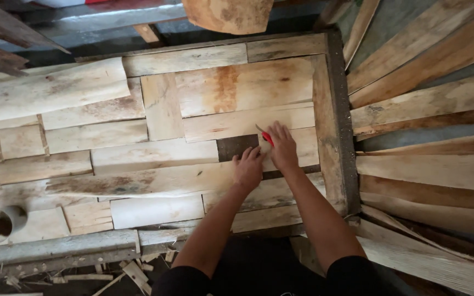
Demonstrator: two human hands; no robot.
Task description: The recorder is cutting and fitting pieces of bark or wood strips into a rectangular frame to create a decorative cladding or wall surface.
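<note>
My right hand grips a small red-handled knife, its blade pointing up-left onto a pale wood veneer sheet. My left hand lies flat, fingers spread, pressing the veneer just below a dark rectangular gap in the patchwork. Both hands rest near the right side of a wooden work board covered with overlapping veneer strips.
Long veneer strips fan out at the right. A curled veneer sheet lies at the upper left. A roll of tape sits at the lower left, with wood scraps along the near edge.
</note>
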